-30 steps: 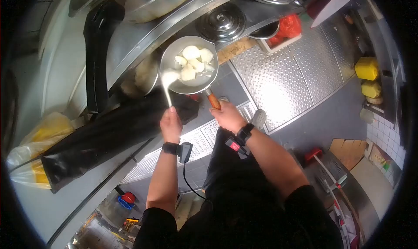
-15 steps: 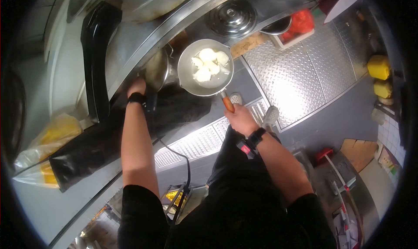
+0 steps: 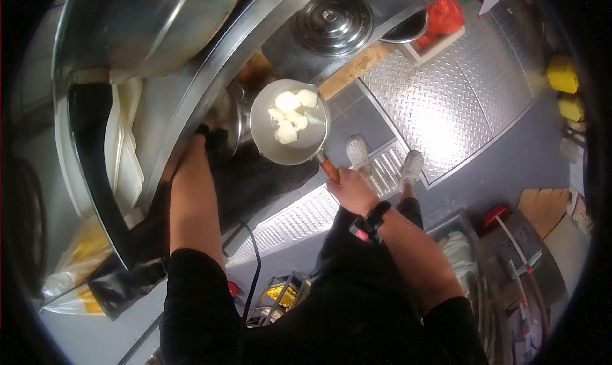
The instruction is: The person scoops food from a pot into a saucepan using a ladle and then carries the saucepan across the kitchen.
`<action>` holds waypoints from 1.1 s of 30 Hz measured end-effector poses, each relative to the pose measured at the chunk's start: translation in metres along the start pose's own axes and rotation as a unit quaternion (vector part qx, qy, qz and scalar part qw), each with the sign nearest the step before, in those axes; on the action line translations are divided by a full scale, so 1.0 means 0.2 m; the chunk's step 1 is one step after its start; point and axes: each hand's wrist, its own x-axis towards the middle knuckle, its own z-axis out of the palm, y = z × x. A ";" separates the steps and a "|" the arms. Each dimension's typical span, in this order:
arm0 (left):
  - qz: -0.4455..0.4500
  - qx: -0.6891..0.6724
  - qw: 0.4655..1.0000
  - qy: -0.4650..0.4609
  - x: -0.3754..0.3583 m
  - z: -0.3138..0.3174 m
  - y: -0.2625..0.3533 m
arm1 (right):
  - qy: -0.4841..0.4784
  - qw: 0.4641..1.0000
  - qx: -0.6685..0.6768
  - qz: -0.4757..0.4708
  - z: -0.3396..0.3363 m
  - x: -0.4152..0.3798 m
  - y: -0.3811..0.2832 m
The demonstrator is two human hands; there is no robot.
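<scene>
A metal saucepan (image 3: pixel 258 126) with a wooden handle (image 3: pixel 329 170) holds several white lumps (image 3: pixel 286 102) in clear liquid. My right hand (image 3: pixel 352 190) is closed round that handle, below and right of the pan. On the left, my forearm reaches up under the curved metal counter edge; my left hand is hidden in shadow there beyond the black wristband (image 3: pixel 204 130). It lies near a dark metal pot (image 3: pixel 234 119) left of the saucepan, and what it touches cannot be made out.
A round metal lid (image 3: pixel 333 22) lies beyond the saucepan, beside a wooden board (image 3: pixel 357 68). Farther right stands a white tub (image 3: pixel 433 49) with red contents. The curved metal counter edge (image 3: pixel 210 65) crosses the upper left. A black cable (image 3: pixel 256 263) hangs near my body.
The saucepan and my right hand sit slightly lower in view. My left hand has gone deeper under the counter edge, out of sight. The whole view has shifted, showing more of the floor and shoes.
</scene>
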 end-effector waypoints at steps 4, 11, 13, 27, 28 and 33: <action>0.001 0.005 1.000 -0.012 0.01 -0.07 0.01 | -0.002 1.000 0.020 0.001 0.01 0.01 0.00; -0.003 0.004 1.000 -0.022 0.00 -0.10 0.01 | 0.011 0.999 0.032 -0.018 0.06 0.03 0.04; -0.002 0.005 1.000 -0.024 0.00 -0.10 0.01 | 0.012 0.999 0.039 -0.015 0.05 0.03 0.04; -0.002 -0.004 1.000 -0.030 -0.06 -0.04 -0.05 | -0.010 0.999 0.049 -0.002 0.07 0.01 0.03; -0.002 -0.005 1.000 -0.029 -0.06 -0.04 -0.06 | -0.009 0.999 0.048 -0.001 0.08 0.01 0.03; 0.003 -0.007 1.000 -0.026 -0.07 -0.03 -0.07 | -0.008 0.999 0.040 0.003 0.08 0.00 0.00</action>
